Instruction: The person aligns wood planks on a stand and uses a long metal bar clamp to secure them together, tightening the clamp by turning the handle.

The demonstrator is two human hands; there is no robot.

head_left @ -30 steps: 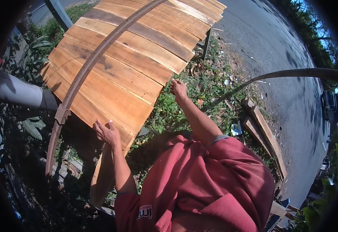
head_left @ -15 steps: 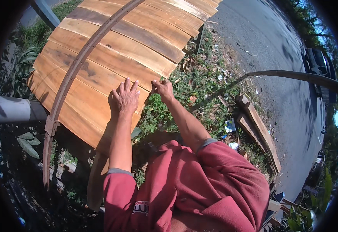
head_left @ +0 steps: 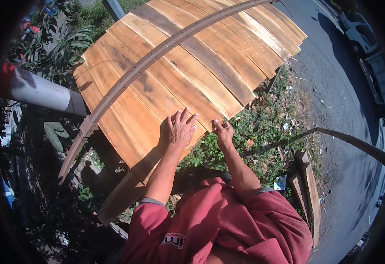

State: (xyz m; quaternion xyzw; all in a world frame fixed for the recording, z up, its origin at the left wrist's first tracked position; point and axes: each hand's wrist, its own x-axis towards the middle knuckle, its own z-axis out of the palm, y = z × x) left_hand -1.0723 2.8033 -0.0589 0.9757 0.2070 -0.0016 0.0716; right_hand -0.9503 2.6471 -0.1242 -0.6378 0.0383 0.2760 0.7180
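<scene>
Thin wooden planks (head_left: 126, 110), orange-brown with darker streaks, lie side by side as a broad sloping surface. My left hand (head_left: 182, 131) rests flat on the near part of them, fingers spread. At their right-hand ends, just right of that hand, is my right hand (head_left: 223, 133), thumb and fingers pinched together. It is beside a plank's end; whatever it holds, if anything, is too small or hidden to make out. A long, narrow wooden strip (head_left: 157, 52) with small holes arches over the planks.
A grey post (head_left: 43, 90) meets the planks' left side. Another board (head_left: 117, 200) slants below the near edge. Weeds and litter (head_left: 263, 136) lie to the right, then wooden beams (head_left: 309, 198) by a paved road (head_left: 333, 101). A vehicle (head_left: 357, 31) stands at far right.
The view has shifted, so the planks and both hands appear farther right and lower. My left hand stays flat on the planks and my right stays pinched at their edge.
</scene>
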